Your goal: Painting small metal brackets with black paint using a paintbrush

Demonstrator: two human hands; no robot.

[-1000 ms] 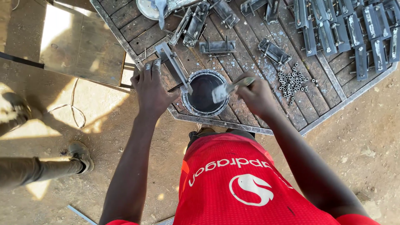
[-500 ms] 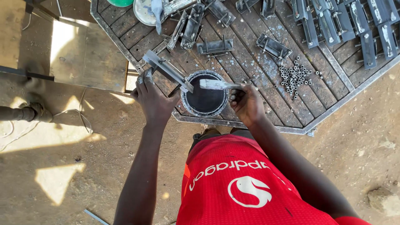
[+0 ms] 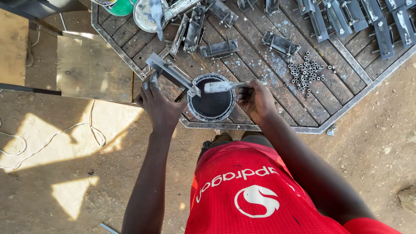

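Note:
My left hand (image 3: pixel 159 104) grips a long grey metal bracket (image 3: pixel 172 73) and holds it tilted, its lower end at the rim of a round can of dark paint (image 3: pixel 211 104). In my right hand (image 3: pixel 255 100) is a paint brush (image 3: pixel 224 86), held level with its silver-coated bristles over the can. The can stands near the front edge of a wooden-slat work table with a metal frame (image 3: pixel 277 128).
Several grey metal brackets (image 3: pixel 219 47) lie across the table, more at the back right (image 3: pixel 381 26). A heap of small metal nuts (image 3: pixel 305 73) sits right of my right hand. A lid with a brush (image 3: pixel 149 15) and a green tub (image 3: pixel 120 6) stand at the back left. A cable (image 3: pixel 93 130) trails on the dirt floor.
The brush has come up out of the paint and now sits level over the can. My left hand still holds the bracket at the can's rim. The view has shifted closer.

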